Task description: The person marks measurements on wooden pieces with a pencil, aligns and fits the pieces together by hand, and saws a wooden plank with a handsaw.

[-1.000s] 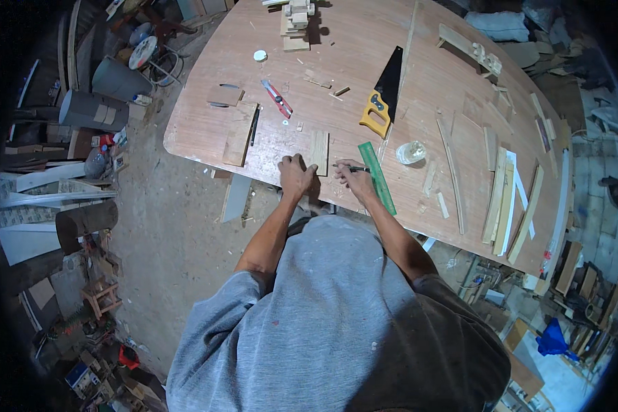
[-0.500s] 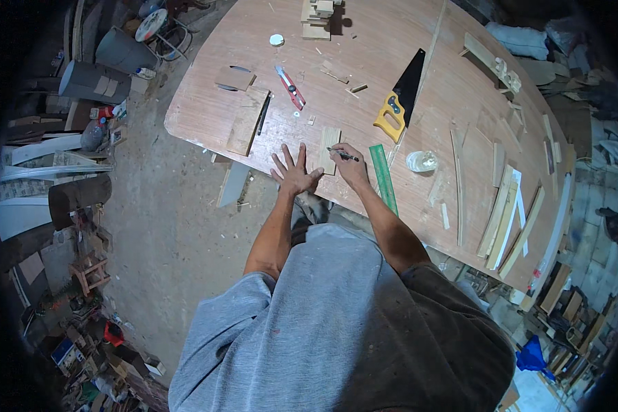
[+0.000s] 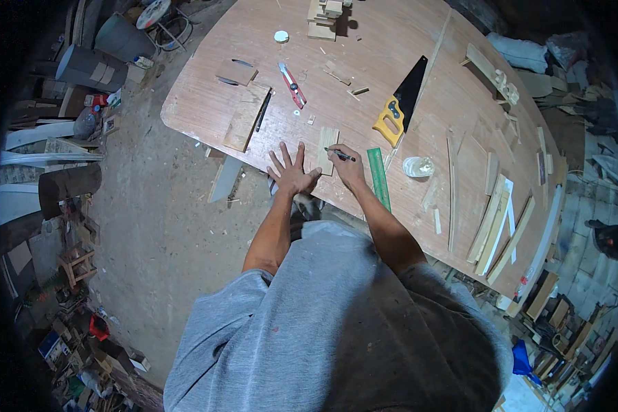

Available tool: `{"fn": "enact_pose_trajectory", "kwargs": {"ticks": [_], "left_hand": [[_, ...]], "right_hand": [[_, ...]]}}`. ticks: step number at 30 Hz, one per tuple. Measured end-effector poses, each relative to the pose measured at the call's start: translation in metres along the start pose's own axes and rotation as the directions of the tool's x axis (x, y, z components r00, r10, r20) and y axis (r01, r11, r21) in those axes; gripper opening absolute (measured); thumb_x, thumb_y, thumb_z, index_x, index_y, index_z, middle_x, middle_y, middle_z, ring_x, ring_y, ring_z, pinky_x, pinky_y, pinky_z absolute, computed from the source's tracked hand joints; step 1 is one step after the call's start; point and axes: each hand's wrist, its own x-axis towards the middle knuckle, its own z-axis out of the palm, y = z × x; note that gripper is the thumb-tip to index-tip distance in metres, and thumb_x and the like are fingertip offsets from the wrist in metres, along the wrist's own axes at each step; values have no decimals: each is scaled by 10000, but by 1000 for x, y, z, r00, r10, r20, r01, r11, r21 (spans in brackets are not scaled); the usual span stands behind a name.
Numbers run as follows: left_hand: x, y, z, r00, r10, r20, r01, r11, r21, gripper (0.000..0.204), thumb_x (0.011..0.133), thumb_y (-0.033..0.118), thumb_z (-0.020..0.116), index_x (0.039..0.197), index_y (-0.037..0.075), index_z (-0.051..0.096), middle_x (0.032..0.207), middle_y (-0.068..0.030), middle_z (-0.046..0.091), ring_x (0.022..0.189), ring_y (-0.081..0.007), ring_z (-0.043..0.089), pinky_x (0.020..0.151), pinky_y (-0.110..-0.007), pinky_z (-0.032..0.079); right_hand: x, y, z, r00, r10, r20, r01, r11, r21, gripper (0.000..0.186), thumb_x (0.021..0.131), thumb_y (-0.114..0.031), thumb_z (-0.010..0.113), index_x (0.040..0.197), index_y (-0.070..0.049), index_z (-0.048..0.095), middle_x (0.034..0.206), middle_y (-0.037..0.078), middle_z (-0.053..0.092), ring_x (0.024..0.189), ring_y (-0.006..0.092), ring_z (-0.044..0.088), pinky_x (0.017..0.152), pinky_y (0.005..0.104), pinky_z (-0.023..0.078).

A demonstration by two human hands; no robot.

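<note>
My left hand (image 3: 292,175) is spread near the table edge, its thumb at the lower left corner of a small pale wooden board (image 3: 326,134). My right hand (image 3: 351,172) grips a dark pen (image 3: 340,154), its tip over that board. Just right of this hand is a green ruler (image 3: 379,182), with a yellow-handled saw (image 3: 391,117) above it. A red utility knife (image 3: 292,84) rests beyond my left hand, and a clear container (image 3: 418,167) stands to the right of the ruler.
The wooden table (image 3: 185,103) bears a wooden assembly (image 3: 323,24), a board with a dark strip (image 3: 244,123), a round white lid (image 3: 281,36) and several slats (image 3: 494,226). Sheet offcuts (image 3: 48,158) and cylinders (image 3: 93,69) crowd the floor at left.
My left hand has gone from curled to spread fingers. My right hand with the pen has moved left and up onto the small board. The view has shifted slightly.
</note>
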Motion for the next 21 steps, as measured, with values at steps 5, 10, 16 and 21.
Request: {"fn": "enact_pose_trajectory", "kwargs": {"ticks": [5,10,16,21], "left_hand": [[0,0,1,1000,-8,15,8,1000,-6,1050,702,762,588,1527,396,51,1571,-164,-215,1376,-480,-289,1010,-754,-81],[1,1,0,1000,-4,19,4,1000,1,1050,696,787,565,1524,405,46,1571,-163,-216,1379,-478,-286,1014,-752,-78],[4,-1,3,1000,-15,18,14,1000,22,1057,684,816,541,1524,409,45,1571,-147,-228,1387,-471,-274,1024,-743,-70],[4,-1,2,1000,-21,15,21,999,30,1061,682,814,548,1523,410,43,1571,-134,-234,1390,-467,-270,1027,-741,-67]], "right_hand": [[-5,0,0,1000,25,11,-25,999,-32,175,841,-190,666,970,-79,706,765,90,680,688,135,622,658,294,501],[-7,8,1,1000,8,19,-8,1000,-25,180,834,-191,664,964,-76,710,758,94,682,676,139,628,640,300,506],[-13,0,0,999,11,40,-7,996,-91,179,837,-171,659,962,-52,706,770,84,683,690,134,618,654,286,502],[-13,0,-1,997,-49,52,53,996,-77,182,852,-160,653,977,-36,702,748,43,658,676,92,564,637,258,474]]}}
